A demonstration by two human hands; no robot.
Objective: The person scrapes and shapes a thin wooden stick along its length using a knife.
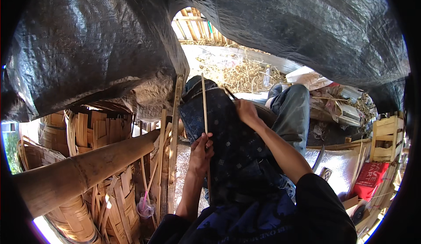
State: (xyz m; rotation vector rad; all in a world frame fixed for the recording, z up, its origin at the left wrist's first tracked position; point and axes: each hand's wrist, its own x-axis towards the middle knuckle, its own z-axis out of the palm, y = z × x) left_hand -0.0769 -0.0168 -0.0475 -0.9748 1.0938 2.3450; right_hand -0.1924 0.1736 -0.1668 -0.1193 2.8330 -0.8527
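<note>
My left hand (201,152) is closed around a long, thin bamboo strip (204,104). The strip runs upright over a dark blue patterned cloth (223,125) spread across my lap and thigh. To the right of the strip and apart from it, my right hand (246,111) is closed on a dark, narrow knife (230,93). Its blade points up and left, toward the strip's upper end. My fingers hide the knife's handle.
A thick bamboo pole (87,165) crosses the left side, with woven bamboo baskets (74,213) below. Black tarpaulin (285,20) hangs overhead. Bamboo shavings (245,73) and a clear bottle (266,75) lie ahead. A curved blade (319,158) and red bag (370,180) are right.
</note>
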